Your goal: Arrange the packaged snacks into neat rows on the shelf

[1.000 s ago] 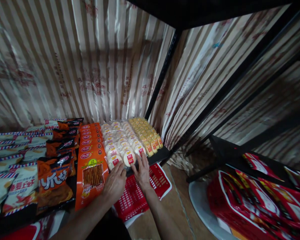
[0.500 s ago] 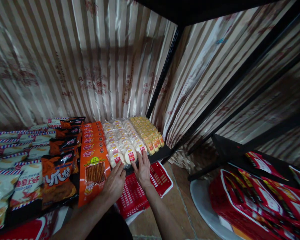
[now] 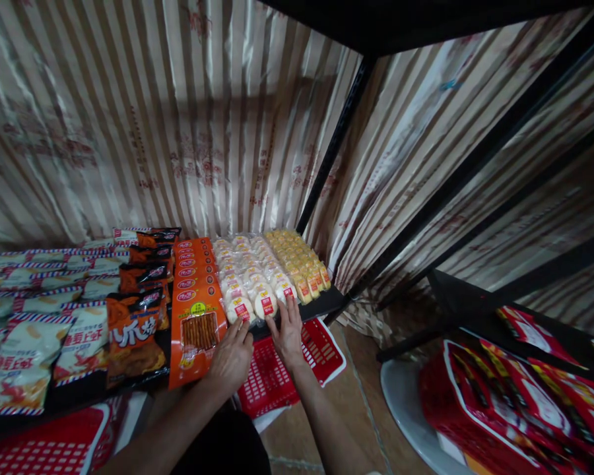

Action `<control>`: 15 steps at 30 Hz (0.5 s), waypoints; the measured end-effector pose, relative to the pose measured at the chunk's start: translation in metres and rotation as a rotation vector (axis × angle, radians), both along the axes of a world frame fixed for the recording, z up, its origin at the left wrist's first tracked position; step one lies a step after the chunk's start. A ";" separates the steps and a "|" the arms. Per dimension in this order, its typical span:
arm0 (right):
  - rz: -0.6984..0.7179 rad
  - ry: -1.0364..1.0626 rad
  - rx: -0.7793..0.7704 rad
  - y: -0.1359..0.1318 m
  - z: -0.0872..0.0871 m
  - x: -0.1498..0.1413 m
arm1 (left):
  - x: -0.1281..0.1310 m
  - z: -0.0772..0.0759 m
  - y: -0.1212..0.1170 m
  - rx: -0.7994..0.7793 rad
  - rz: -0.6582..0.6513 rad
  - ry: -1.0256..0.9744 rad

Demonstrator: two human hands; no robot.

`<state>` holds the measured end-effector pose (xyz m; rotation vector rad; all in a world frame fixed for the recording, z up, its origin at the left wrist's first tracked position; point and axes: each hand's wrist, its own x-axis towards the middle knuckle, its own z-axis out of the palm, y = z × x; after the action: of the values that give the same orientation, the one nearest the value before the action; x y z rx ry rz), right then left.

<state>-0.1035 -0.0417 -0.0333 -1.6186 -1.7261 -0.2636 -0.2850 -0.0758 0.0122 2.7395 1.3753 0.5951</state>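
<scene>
Round white cakes (image 3: 266, 302) in clear wrappers with red labels lie in overlapping rows on a black shelf (image 3: 327, 300). My left hand (image 3: 231, 356) rests its fingertips on the front cake of the left row. Touching the front of the right row is my right hand (image 3: 288, 333), its fingers stretched forward and a little apart. Neither hand grips a cake; the undersides of the fingers are hidden. Small yellow packets (image 3: 304, 267) stand in rows to the right. Orange packs of brown sticks (image 3: 197, 310) overlap just left of my left hand.
Orange-and-black snack bags (image 3: 134, 336) and white snack bags (image 3: 27, 359) fill the shelf's left side. Below stands a red basket (image 3: 329, 349). Another basket (image 3: 433, 396) with red packets is at right. A black post (image 3: 336, 145) rises behind, before striped cloth (image 3: 218, 119).
The view has turned slightly left, so the shelf and goods appear farther right. Both hands stay at the front of the cake rows with hardly any change.
</scene>
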 end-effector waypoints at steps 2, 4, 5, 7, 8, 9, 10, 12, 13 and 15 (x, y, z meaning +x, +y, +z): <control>0.026 0.004 0.007 -0.003 0.003 0.000 | -0.001 0.000 0.001 0.010 -0.012 -0.015; 0.038 0.001 0.000 -0.006 0.005 -0.001 | -0.003 -0.001 0.002 0.020 -0.028 -0.027; 0.038 -0.003 -0.008 -0.007 0.005 -0.002 | -0.003 -0.002 0.003 0.022 -0.036 -0.031; 0.033 -0.017 -0.025 -0.008 0.004 -0.004 | -0.005 -0.003 0.006 0.021 -0.048 -0.037; 0.029 -0.025 -0.030 -0.008 0.003 -0.005 | -0.005 -0.003 0.008 0.016 -0.053 -0.042; 0.025 -0.032 -0.032 -0.008 0.003 -0.006 | -0.006 -0.003 0.009 0.010 -0.060 -0.046; 0.019 -0.037 -0.029 -0.008 0.003 -0.007 | -0.007 -0.003 0.009 0.007 -0.066 -0.051; 0.012 -0.045 -0.016 -0.009 0.004 -0.009 | -0.009 -0.001 0.008 0.016 -0.054 -0.061; 0.018 -0.053 -0.010 -0.010 0.006 -0.010 | -0.011 0.001 0.006 0.028 -0.025 -0.070; 0.052 -0.079 -0.009 -0.012 0.010 -0.013 | -0.016 0.005 0.001 0.058 0.085 -0.097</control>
<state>-0.1163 -0.0532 -0.0233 -1.5855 -1.8288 -0.2985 -0.3013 -0.0753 0.0170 2.6666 1.4803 0.7733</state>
